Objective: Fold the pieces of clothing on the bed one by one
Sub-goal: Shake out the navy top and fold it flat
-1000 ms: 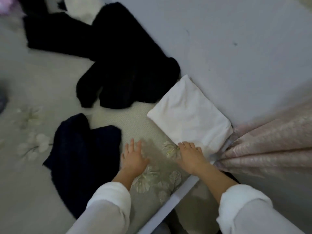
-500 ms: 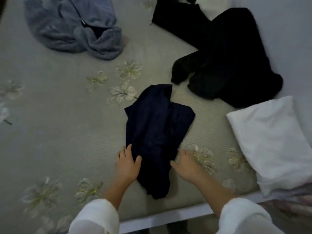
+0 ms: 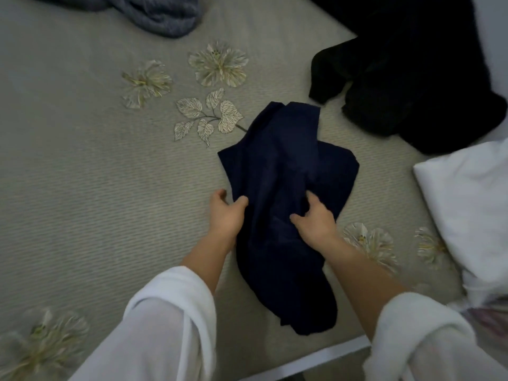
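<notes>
A crumpled navy garment point(image 3: 286, 171) lies in the middle of the grey flowered bedspread point(image 3: 82, 188). My left hand point(image 3: 226, 215) pinches its left edge between thumb and curled fingers. My right hand point(image 3: 314, 218) has its fingers curled into the cloth near the garment's middle. A folded white piece point(image 3: 467, 204) sits at the right edge. A black fluffy garment point(image 3: 406, 72) lies unfolded at the upper right, and a grey-blue one point(image 3: 162, 15) at the top left.
The bed's white front edge point(image 3: 308, 361) runs along the bottom right, just below my sleeves. Pale pink fabric point(image 3: 492, 323) shows at the lower right corner. Bare bedspread stretches to the left of the navy garment.
The view swung left from the folded white piece to the navy garment. Both hands moved from flat on the bed beside it to gripping its cloth.
</notes>
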A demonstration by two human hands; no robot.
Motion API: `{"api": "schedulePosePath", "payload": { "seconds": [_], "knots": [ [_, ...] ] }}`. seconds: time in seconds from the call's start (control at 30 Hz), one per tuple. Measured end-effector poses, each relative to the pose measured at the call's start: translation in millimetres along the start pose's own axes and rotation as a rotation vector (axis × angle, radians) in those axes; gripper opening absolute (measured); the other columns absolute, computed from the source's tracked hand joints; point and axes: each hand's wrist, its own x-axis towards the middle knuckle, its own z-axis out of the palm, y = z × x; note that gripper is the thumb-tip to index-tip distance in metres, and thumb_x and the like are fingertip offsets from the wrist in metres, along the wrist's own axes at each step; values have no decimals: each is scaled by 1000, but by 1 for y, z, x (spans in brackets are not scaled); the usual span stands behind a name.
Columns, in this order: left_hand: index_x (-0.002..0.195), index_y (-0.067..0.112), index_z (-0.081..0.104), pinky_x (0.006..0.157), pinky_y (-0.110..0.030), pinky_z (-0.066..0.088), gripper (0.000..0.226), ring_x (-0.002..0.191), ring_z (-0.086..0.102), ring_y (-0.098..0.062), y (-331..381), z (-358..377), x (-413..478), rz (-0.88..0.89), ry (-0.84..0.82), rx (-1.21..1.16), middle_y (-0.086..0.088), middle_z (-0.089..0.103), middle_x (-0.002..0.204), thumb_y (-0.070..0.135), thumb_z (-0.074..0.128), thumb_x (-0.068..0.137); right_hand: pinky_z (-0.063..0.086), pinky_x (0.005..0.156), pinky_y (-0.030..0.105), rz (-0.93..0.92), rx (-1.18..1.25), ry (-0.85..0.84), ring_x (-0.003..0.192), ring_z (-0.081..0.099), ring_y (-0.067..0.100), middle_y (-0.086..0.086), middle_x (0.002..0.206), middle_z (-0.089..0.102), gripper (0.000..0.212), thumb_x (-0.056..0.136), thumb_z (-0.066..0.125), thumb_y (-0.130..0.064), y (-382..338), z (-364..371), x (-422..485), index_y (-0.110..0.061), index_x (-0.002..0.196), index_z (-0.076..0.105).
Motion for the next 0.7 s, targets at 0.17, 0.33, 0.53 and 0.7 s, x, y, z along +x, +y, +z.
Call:
{"api": "schedulePosePath", "payload": {
  "seconds": [0.17, 0.33, 0.53, 0.7],
  "knots": [
    [61, 14, 55, 53, -27, 37, 14, 56, 48, -14, -4, -69, -21, -95, -1, -29, 2, 54, 57, 8, 53, 73, 49, 74, 18, 33, 118, -245, 83, 65, 25, 9, 84, 70, 24, 81, 62, -3, 9, 6, -47, -15, 100, 69],
    [65, 12, 53, 59, -34, 35, 10, 68, 45, -19, -45, -145, -47, -177, 348, -176, -4, 51, 69, 9, 53, 75, 47, 60, 22, 71, -117, -890, 69, 59, 10, 4, 81, 66, 10, 78, 76, -21, -12, 0, -80, -16, 84, 69],
    [79, 11, 58, 70, -37, 43, 11, 83, 53, -25, -67, -181, -46, -342, 422, -440, -10, 59, 91, 9, 48, 75, 50, 79, 30, -103, -133, -233, 84, 62, 15, -7, 77, 62, 21, 83, 71, -29, -49, 10, -46, -15, 98, 66],
    [81, 9, 64, 63, -30, 43, 19, 74, 58, -22, -53, -179, -64, -248, 208, -439, -7, 65, 82, 8, 45, 76, 54, 74, 33, 174, 186, -300, 102, 55, 17, 0, 122, 48, 89, 73, 71, -59, -79, 48, -51, -11, 141, 38]
  ]
}}
